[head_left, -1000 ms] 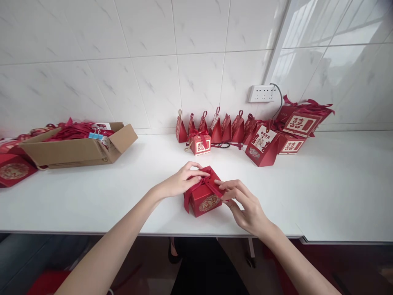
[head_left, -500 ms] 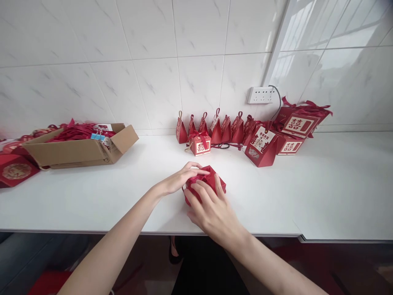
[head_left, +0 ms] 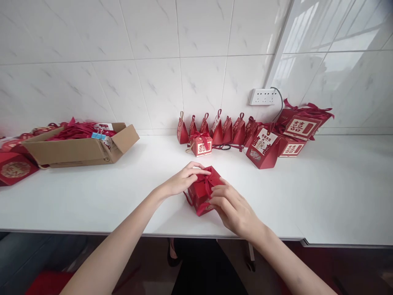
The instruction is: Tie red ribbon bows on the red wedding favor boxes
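A small red gift box with a gold print on its front stands near the table's front edge. A red ribbon is crossed on its top, with one end trailing down the left side. My left hand reaches over the box from the left, its fingertips and thumb closed on the ribbon at the middle of the lid. At the box's right front, my right hand has its fingers bent and pinches the ribbon's other end, which hangs over the front. The fingertips partly cover the ribbon.
Behind stands a small finished-looking box with a bow, before a row of red triangular boxes. To the right are a larger triangular box and stacked ribboned boxes. A cardboard box of ribbons sits left. A power strip hangs on the wall.
My right hand has moved right and off the box's top, drawing a ribbon end towards the front right. More of the box shows. My left hand has stayed on its top.
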`<action>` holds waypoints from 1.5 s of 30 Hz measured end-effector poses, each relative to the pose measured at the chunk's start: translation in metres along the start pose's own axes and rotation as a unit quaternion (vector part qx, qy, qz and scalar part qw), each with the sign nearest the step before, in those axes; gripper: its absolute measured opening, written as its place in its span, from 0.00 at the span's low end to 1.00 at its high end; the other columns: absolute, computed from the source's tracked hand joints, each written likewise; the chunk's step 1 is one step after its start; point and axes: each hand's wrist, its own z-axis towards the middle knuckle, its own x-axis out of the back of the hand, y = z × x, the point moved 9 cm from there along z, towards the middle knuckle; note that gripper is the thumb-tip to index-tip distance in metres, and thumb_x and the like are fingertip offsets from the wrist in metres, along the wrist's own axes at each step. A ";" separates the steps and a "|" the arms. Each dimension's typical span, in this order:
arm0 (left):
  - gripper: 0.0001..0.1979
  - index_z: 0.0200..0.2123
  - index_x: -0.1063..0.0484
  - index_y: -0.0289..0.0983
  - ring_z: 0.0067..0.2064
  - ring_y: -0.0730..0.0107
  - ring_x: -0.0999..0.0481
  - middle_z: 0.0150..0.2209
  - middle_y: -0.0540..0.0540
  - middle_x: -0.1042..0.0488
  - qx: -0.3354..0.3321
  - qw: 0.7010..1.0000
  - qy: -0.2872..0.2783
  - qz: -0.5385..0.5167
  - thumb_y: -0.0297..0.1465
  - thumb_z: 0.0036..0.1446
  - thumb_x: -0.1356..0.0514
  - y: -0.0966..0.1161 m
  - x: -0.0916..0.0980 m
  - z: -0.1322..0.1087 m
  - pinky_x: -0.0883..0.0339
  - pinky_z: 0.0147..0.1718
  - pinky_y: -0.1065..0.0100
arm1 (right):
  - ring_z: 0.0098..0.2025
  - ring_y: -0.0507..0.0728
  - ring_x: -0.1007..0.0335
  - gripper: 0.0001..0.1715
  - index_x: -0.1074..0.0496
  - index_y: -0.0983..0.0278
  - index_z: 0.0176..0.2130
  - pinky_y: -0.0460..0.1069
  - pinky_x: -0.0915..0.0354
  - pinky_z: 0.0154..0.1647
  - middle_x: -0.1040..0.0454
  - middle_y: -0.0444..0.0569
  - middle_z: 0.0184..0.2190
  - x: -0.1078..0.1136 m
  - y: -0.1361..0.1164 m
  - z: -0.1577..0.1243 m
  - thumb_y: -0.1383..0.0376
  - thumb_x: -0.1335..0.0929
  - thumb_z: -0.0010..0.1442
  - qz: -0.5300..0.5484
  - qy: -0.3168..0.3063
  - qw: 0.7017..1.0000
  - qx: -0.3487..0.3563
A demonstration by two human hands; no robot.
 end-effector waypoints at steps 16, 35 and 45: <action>0.10 0.35 0.32 0.39 0.54 0.58 0.32 0.56 0.43 0.37 0.062 0.974 0.201 -0.079 0.39 0.54 0.44 -0.015 0.017 -0.025 0.37 0.50 0.60 | 0.17 0.50 0.48 0.32 0.51 0.62 0.14 0.47 0.51 0.19 0.43 0.44 0.13 -0.034 0.126 0.041 0.46 0.42 0.59 0.050 -0.234 0.879 -0.412; 0.21 0.24 0.42 0.39 0.26 0.72 0.37 0.22 0.54 0.38 0.224 0.946 0.235 0.008 0.50 0.56 0.50 -0.015 0.014 -0.045 0.45 0.26 0.70 | 0.24 0.49 0.40 0.19 0.33 0.65 0.28 0.45 0.45 0.24 0.32 0.43 0.24 -0.044 0.111 -0.023 0.50 0.32 0.52 0.420 -0.089 0.724 -0.540; 0.19 0.20 0.49 0.38 0.22 0.77 0.46 0.19 0.55 0.48 0.181 0.943 0.263 -0.095 0.41 0.58 0.48 -0.013 0.009 -0.046 0.50 0.21 0.73 | 0.22 0.48 0.48 0.26 0.41 0.64 0.22 0.45 0.50 0.23 0.41 0.40 0.19 -0.049 0.112 -0.027 0.46 0.36 0.55 0.421 -0.042 0.715 -0.556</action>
